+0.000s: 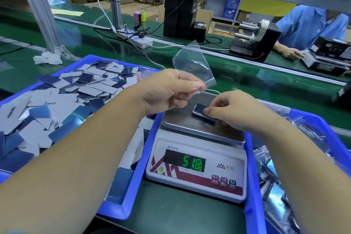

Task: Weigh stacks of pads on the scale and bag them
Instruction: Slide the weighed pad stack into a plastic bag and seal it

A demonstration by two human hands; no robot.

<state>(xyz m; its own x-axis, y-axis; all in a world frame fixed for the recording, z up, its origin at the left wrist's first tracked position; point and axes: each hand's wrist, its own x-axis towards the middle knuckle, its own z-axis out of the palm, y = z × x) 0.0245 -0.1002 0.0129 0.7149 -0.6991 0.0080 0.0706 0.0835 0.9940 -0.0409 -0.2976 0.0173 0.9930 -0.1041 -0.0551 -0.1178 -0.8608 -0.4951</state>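
- While the head view looks down on a green work surface, a small stack of pads [204, 113] is seen lying on the steel platter of a scale [197, 157] at lower centre of the frame.
- The stack is gripped at its near end by the right hand [233, 110], with thumb and fingers curled round it; the stack rests on the platter, toward its right side.
- A clear plastic bag [191, 62] is pinched at its lower edge between thumb and forefinger of the left hand [167, 91], the other fingers being curled under; the bag is held up above the platter, at centre of the frame, its body standing upward and apart from the stack.
- Green digits, seemingly 51.8, are shown on the scale's display.
- A blue tray [133, 186] at the left of the frame is filled with loose pads [66, 100], grey and dark blue, lying in a disordered heap.
- A second blue tray [250, 186] at the right of the frame is seen to hold shiny bagged packs [275, 195].
- At upper right, beyond a conveyor rail, another person in a blue shirt [311, 24] is seen with a hand on a machine.
- A white power strip [136, 41] with cables lies at upper centre.
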